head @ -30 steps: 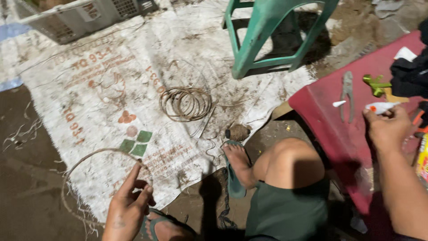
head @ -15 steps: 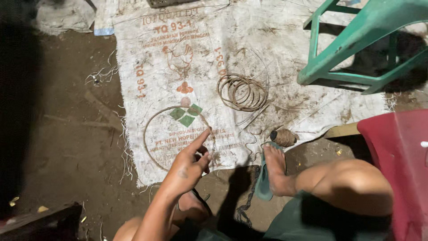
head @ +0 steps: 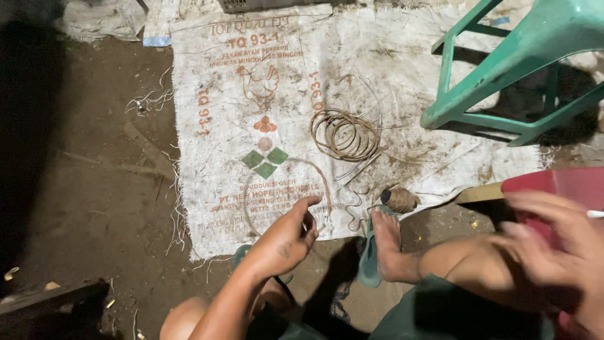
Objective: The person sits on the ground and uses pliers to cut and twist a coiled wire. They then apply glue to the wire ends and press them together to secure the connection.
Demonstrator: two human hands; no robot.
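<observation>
1. Left hand (head: 286, 236): fingers pinching a single thin brown wire loop (head: 286, 189), on the white woven sack (head: 214, 126), left of the coiled brown wire bundle (head: 345, 134).
2. Right hand (head: 553, 245): blurred, fingers spread, empty.
3. Handling, as judged: lift the loop gently, avoiding kinks.

Your right hand (head: 553, 245) is smeared with motion blur at the right edge, so you can't tell what the fingers are doing or whether they hold anything. Your left hand (head: 286, 239) covers part of the single wire loop (head: 302, 165) on the sack (head: 214, 189), and whether the fingertips pinch the wire is too fine to make out. The green stool (head: 503, 69) is cut off by the top and right edges. The red surface (head: 566, 182) runs out of frame. The far left lies in deep shadow.
</observation>
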